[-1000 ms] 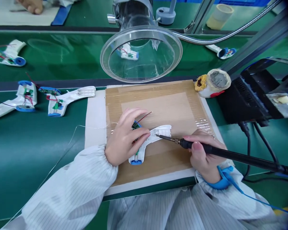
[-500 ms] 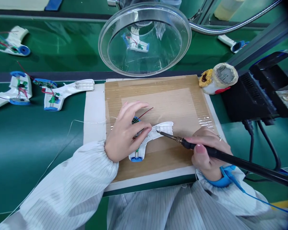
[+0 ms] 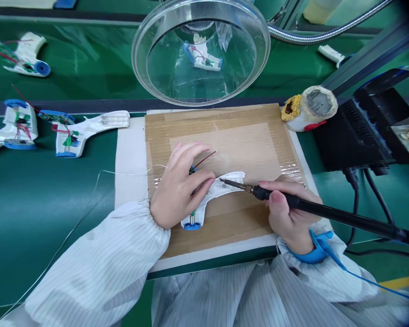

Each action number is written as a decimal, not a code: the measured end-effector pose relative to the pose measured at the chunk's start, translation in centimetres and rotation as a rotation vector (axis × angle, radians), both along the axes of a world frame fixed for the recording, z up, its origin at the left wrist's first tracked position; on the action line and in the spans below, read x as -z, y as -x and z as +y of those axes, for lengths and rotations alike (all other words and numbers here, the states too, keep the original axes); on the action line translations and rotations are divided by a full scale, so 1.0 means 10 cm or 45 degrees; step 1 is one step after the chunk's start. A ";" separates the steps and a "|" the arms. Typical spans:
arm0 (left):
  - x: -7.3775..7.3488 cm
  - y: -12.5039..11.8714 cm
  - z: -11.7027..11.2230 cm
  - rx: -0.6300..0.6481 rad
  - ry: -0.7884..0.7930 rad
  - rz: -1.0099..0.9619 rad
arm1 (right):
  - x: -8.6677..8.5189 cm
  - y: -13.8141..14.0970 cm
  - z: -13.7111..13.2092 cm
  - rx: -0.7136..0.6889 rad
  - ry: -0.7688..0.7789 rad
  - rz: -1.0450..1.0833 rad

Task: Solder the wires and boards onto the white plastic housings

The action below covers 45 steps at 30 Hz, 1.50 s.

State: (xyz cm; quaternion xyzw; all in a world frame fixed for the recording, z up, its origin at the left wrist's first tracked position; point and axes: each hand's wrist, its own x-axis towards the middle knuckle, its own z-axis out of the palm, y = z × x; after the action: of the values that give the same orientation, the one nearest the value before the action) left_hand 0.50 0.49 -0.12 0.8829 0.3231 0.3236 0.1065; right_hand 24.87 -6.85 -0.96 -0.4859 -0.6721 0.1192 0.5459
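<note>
In the head view, the white shell (image 3: 211, 194) lies open on cardboard (image 3: 225, 240) at the centre of the frame. The right hand (image 3: 289, 211) is closed around a soldering iron (image 3: 313, 206); the left hand (image 3: 180, 186) has thumb and forefinger pinched on a thin wire (image 3: 126, 173), beside the iron's tip. The work looks partway: the red wire (image 3: 205, 158) has a free end, and the shell is unclosed. Whether any joint is finished is too small to tell. Similar shells (image 3: 95, 125) lie open on the tabletop (image 3: 54, 195), left of frame.

Clear hood (image 3: 200, 91), metal hose (image 3: 305, 40), flowered pot (image 3: 303, 119)
</note>
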 end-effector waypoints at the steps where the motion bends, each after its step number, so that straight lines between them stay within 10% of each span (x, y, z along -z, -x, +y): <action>1: 0.00 -0.01 0.00 0.001 -0.001 0.004 | 0.00 0.00 0.00 -0.001 0.006 -0.010; 6: -0.03 0.01 0.03 0.005 -0.032 -0.024 | -0.02 0.01 0.01 -0.022 0.022 -0.015; 12: -0.26 0.19 0.33 -0.385 -0.045 -0.099 | -0.04 -0.01 -0.02 0.055 -0.013 0.038; 20: -0.49 -0.05 0.28 0.034 0.481 0.000 | -0.01 0.05 0.04 -0.058 0.253 -0.151; 28: -0.20 0.02 -0.08 0.069 -0.111 0.111 | 0.09 0.08 0.15 -0.242 0.302 -0.312; 45: -0.05 -0.06 -0.13 -0.065 0.373 -0.051 | -0.02 -0.01 -0.04 0.044 0.011 0.073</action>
State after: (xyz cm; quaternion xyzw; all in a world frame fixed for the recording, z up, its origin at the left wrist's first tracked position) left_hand 1.10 -0.82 0.38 0.8428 0.3868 0.2932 0.2326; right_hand 24.94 -7.24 -0.78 -0.4963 -0.6470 0.1265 0.5649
